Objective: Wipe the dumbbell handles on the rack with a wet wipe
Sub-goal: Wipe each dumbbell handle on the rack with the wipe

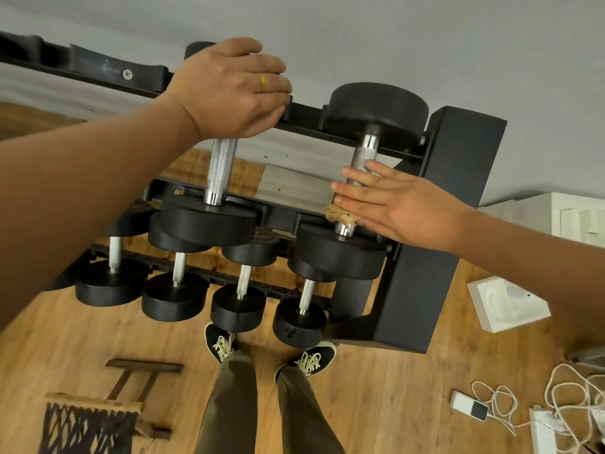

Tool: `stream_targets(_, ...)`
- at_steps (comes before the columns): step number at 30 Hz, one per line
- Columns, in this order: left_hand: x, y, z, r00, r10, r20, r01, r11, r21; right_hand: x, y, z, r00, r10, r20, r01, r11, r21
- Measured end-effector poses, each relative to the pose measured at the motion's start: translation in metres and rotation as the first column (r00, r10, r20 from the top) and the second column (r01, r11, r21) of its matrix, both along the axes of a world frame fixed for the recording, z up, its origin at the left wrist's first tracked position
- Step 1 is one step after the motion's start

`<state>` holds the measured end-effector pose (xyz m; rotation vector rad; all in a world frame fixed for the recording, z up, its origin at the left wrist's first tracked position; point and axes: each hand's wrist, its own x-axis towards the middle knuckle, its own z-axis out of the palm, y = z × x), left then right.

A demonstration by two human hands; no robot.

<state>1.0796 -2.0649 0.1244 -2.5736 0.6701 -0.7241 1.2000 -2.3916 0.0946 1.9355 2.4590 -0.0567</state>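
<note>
A black rack [435, 204] holds two dumbbells on its top tier and several smaller ones [240, 283] below. My left hand [229, 90] curls over the far black head of the left top dumbbell, whose knurled steel handle [220, 168] is bare. My right hand [396, 204] lies with straight fingers across the handle of the right top dumbbell [364, 154]. It presses a crumpled brownish wipe [340, 218] against the near end of that handle. Most of the wipe is hidden under the palm.
My shoes [226, 345] stand close under the rack on a wooden floor. A white box [504, 306] lies to the right, with cables and a small device [468, 406] nearer. A wooden frame with dark netting [98, 411] lies at lower left.
</note>
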Motion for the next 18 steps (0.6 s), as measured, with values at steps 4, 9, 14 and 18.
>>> stream_targets(4,0.000,0.000,0.000,1.000,-0.004,0.006,0.004,1.000,0.006,-0.001,0.003,0.007,0.999,0.023,-0.038,-0.024,0.999,-0.033)
stream_targets(9,0.000,-0.001,0.000,1.000,0.000,0.004,0.000,1.000,-0.003,-0.003,0.005,0.007,0.974,0.228,-0.020,-0.229,0.971,-0.071)
stream_targets(14,0.000,-0.001,0.000,1.000,0.004,0.006,-0.004,1.000,-0.003,0.004,0.013,0.011,0.950,0.311,-0.007,-0.310,0.944,-0.111)
stream_targets(18,0.000,0.000,-0.001,1.000,-0.007,0.002,0.007,1.000,0.000,0.032,0.026,0.029,0.992,0.124,0.026,-0.122,0.990,-0.066)
